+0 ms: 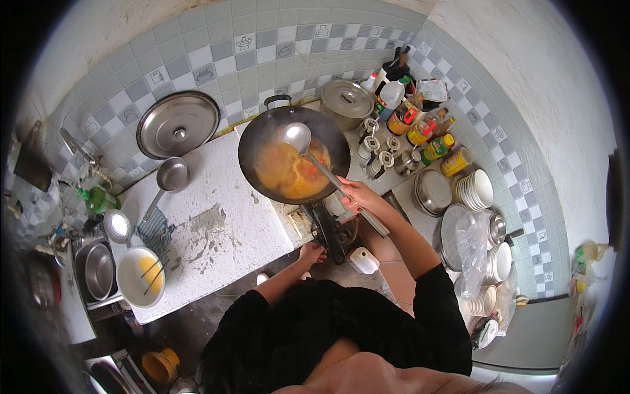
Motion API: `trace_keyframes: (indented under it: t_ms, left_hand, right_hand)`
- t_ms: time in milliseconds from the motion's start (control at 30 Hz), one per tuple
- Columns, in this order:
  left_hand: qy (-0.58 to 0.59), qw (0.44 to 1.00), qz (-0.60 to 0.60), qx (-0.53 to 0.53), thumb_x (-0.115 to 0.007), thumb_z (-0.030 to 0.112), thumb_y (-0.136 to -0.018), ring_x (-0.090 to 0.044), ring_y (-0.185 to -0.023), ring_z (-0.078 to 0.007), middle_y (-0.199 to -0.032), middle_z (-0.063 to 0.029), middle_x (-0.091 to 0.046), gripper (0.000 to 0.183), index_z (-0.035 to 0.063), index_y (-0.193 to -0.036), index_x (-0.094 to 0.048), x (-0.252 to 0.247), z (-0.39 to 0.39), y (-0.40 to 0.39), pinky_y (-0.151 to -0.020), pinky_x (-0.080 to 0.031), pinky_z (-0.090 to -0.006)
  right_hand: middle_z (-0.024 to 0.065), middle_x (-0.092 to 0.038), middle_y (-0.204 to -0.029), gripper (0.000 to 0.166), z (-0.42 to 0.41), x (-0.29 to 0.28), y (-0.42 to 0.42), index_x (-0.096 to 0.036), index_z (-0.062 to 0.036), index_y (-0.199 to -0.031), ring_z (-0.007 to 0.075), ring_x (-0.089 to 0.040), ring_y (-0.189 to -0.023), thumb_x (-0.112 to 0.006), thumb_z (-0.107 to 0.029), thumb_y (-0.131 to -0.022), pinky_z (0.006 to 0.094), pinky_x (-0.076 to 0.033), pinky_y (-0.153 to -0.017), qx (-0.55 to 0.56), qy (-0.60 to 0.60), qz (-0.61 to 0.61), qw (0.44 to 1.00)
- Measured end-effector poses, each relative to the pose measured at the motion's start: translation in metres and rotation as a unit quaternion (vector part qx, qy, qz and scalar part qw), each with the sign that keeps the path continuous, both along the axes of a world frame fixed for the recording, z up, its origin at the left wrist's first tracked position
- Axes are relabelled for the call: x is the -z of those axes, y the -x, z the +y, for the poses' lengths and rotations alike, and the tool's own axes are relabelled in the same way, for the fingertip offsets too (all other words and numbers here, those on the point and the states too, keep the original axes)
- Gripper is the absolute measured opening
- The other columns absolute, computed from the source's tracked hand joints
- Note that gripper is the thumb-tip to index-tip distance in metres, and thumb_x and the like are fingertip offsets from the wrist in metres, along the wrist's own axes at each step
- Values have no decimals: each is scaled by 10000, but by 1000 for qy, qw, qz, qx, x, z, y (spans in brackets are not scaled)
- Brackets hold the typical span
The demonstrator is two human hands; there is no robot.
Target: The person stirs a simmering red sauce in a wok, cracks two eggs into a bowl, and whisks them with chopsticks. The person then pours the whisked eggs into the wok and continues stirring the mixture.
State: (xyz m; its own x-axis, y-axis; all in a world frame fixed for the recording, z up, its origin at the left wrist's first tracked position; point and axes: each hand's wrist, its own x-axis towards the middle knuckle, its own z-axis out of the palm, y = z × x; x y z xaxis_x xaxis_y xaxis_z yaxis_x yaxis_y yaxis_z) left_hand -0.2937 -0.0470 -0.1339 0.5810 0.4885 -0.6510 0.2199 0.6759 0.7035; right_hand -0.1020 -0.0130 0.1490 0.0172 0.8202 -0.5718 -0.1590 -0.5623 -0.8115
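A black wok (248, 162) with a loop handle at the back holds steaming orange-yellow broth (275, 170) with red pieces in it. My right hand (362, 197) grips the long handle of a steel ladle (298, 135), whose bowl hangs over the broth. My left hand (313, 254) is low at the counter's front edge, beside the wok's thick black handle (333, 241); its fingers are bent, and what they touch is hard to make out. At the left, a white bowl (125, 290) holds something yellow, with chopsticks or thin rods across its rim.
A lidded steel pot (347, 98), sauce bottles (401, 120) and seasoning jars (384, 160) stand behind and right of the wok. Stacked bowls (475, 189) line the right side. Leftward are a second ladle (172, 175), a cloth (155, 231), a large lid (178, 123) and a sink basin (98, 271).
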Motion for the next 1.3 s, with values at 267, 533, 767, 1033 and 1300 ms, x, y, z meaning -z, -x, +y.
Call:
trace_keyframes:
  t_ms: [267,533,767,1033,1300]
  left_hand:
    - [48,991,-52,118,-638,194,-898,-689,-764,-237,-894,-121,-639,284,-17,-1055,-535,7,5,21,-552,-565,-325]
    - [64,975,-58,203,-597,224,-927,-653,-914,-283,-956,-138,-603,320,-5,-1124,-493,-22,38,46,-741,-552,-406]
    - [95,959,-41,265,-521,235,-965,-630,-941,-288,-939,-122,-593,244,17,-1075,-511,5,49,28,-806,-529,-444]
    - [188,942,-37,276,-447,265,-995,-628,-923,-255,-957,-126,-606,258,26,-1067,-513,28,79,-1,-804,-525,-412]
    - [122,961,-38,245,-427,291,-1005,-617,-928,-234,-981,-127,-609,273,34,-1065,-499,16,69,5,-795,-511,-375]
  right_hand:
    - [-6,-452,-604,567,7,38,-22,-222,-284,-1499,74,-364,-406,-458,-240,-986,239,-307,-358,13,-10,-21,1000]
    - [70,-500,-617,640,5,30,-1,-261,-170,-1495,177,-458,-392,-422,-104,-880,360,-418,-389,1,-56,-252,966]
    - [252,-626,-790,632,-24,55,8,-305,-61,-1448,413,-613,-733,-478,-94,-841,470,-490,-674,-32,-139,-558,818]
    - [232,-632,-850,579,-63,1,50,-338,-127,-1438,382,-623,-770,-483,-85,-879,472,-494,-666,2,-140,-462,876]
    - [153,-628,-736,475,-97,-1,69,-422,-206,-1353,286,-635,-682,-467,-87,-896,449,-489,-547,-93,-75,-359,926]
